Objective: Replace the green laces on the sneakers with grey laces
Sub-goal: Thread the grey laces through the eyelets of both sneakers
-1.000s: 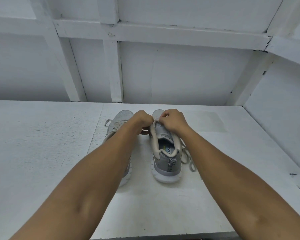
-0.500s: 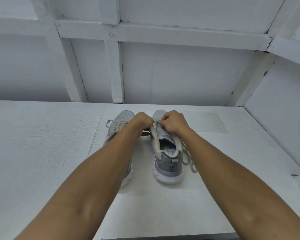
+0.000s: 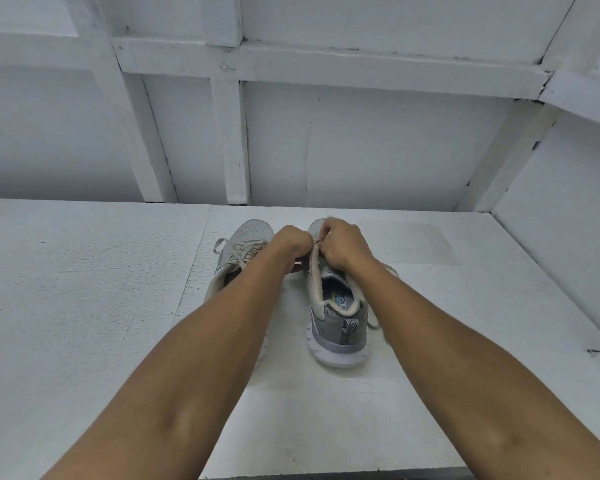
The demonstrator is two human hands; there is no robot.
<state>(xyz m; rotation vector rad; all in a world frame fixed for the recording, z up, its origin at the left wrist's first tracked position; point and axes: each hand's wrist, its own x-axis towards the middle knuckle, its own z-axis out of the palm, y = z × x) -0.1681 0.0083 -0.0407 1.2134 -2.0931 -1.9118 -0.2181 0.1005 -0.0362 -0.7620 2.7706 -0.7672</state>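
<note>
Toward the surface's (image 3: 430, 341) far edge, left hand (image 3: 293, 242) and right hand (image 3: 343, 242) pinch the sneaker's (image 3: 340, 327) lace (image 3: 374, 323), seemingly threading; next, tug evenly.

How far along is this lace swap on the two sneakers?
Looks done: the left sneaker carries pale laces crossed up its front. In hand: the left hand and right hand pinch the lace near the toe end of the right sneaker. To do: its loose end trails on the table beside the heel, so most threading probably remains. No green lace shows.
</note>
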